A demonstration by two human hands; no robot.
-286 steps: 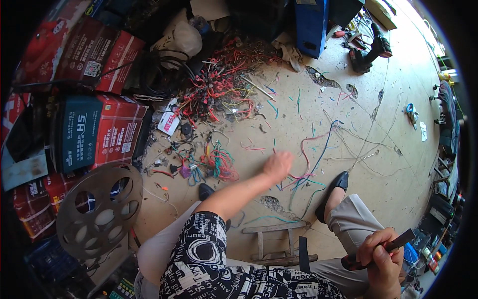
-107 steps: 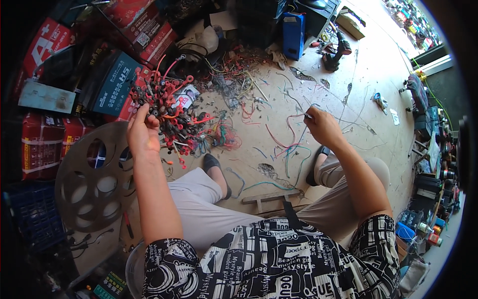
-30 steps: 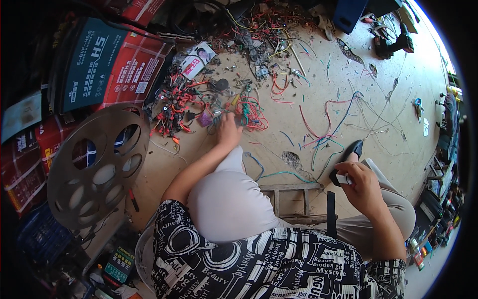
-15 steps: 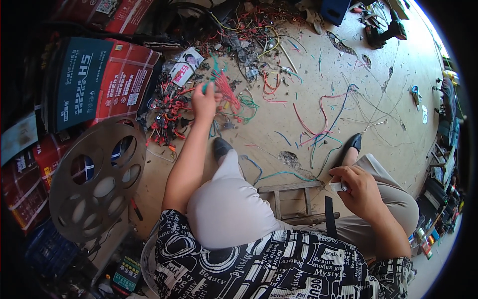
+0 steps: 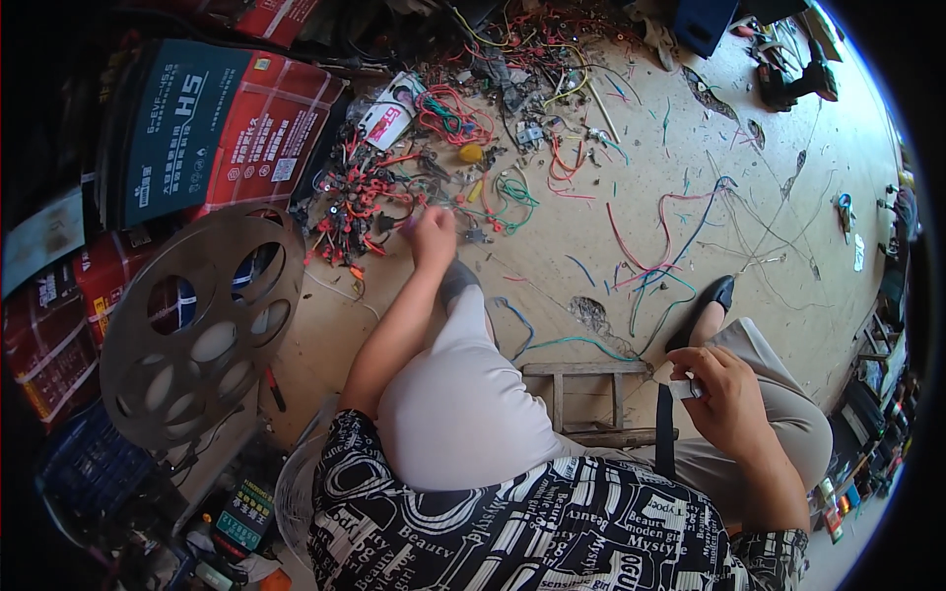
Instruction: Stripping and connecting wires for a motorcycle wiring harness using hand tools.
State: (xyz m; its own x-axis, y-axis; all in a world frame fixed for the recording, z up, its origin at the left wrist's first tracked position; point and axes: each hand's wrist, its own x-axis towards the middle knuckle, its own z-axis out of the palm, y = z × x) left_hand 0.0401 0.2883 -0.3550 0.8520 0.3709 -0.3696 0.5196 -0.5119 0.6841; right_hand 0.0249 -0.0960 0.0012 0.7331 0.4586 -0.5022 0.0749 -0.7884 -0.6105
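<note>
My left hand (image 5: 432, 239) hovers low over the floor, just above my left shoe. Its fingers are curled in and blurred; a purplish speck shows at them, too unclear to name. Beside it spreads a heap of short wire leads with red ends (image 5: 360, 202). A coiled bundle of red and green wire (image 5: 453, 114) lies beyond the hand, near a white printed packet (image 5: 393, 113). My right hand (image 5: 724, 396) is raised over my right leg, pinching a small whitish-silver piece (image 5: 684, 388). A black strip (image 5: 665, 433) hangs below those fingers.
A large dark reel with round holes (image 5: 202, 325) stands at left, before red and green boxes (image 5: 266, 133). A low wooden stool frame (image 5: 586, 370) is between my legs. Loose wires (image 5: 641, 261) and scraps litter the floor. A cordless drill (image 5: 798, 79) lies far right.
My left hand has let go of the red and green wire bundle, which now lies on the floor, and has come back nearer to me. The right hand still pinches its piece. The view has shifted slightly.
</note>
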